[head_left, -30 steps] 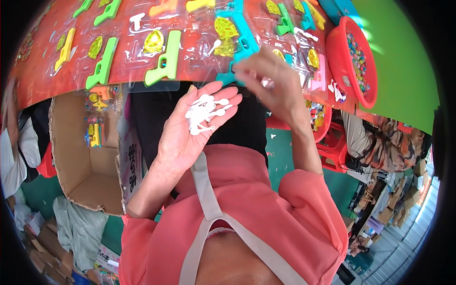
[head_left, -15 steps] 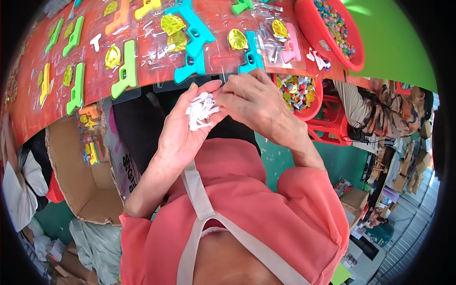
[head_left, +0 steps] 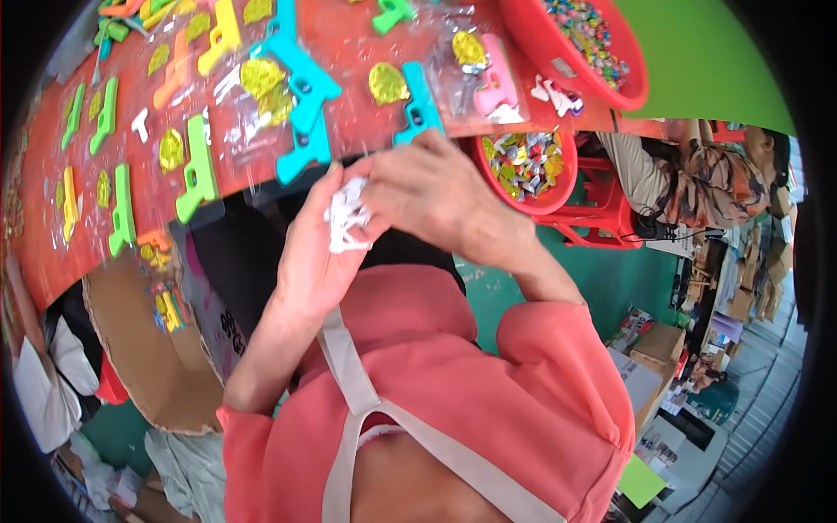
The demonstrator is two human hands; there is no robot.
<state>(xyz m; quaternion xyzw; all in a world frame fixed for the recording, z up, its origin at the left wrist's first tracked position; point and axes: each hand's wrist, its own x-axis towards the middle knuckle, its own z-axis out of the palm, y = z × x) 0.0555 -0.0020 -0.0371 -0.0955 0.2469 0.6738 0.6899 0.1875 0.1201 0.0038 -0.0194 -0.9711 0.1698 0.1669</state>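
Observation:
My left hand is cupped palm up, holding a small heap of white plastic pieces with thin stems. Over the heap, my right hand has its fingers bent and pressed together at the pieces; what lies between its fingertips is hidden. Both hands are held just off the near edge of a red-covered table. Closest to them there are a blue toy gun and another blue toy gun. A shiny yellow piece lies beside the second one.
Clear plastic trays hold toy guns, including a green one and a pink one. A red basin contains small colourful balls; a lower red basin contains wrapped bits. An open cardboard box stands at left. Someone sits at far right.
My view has shifted, so the table's things appear further left. My right hand's fingers have come further over the white pieces in my left palm.

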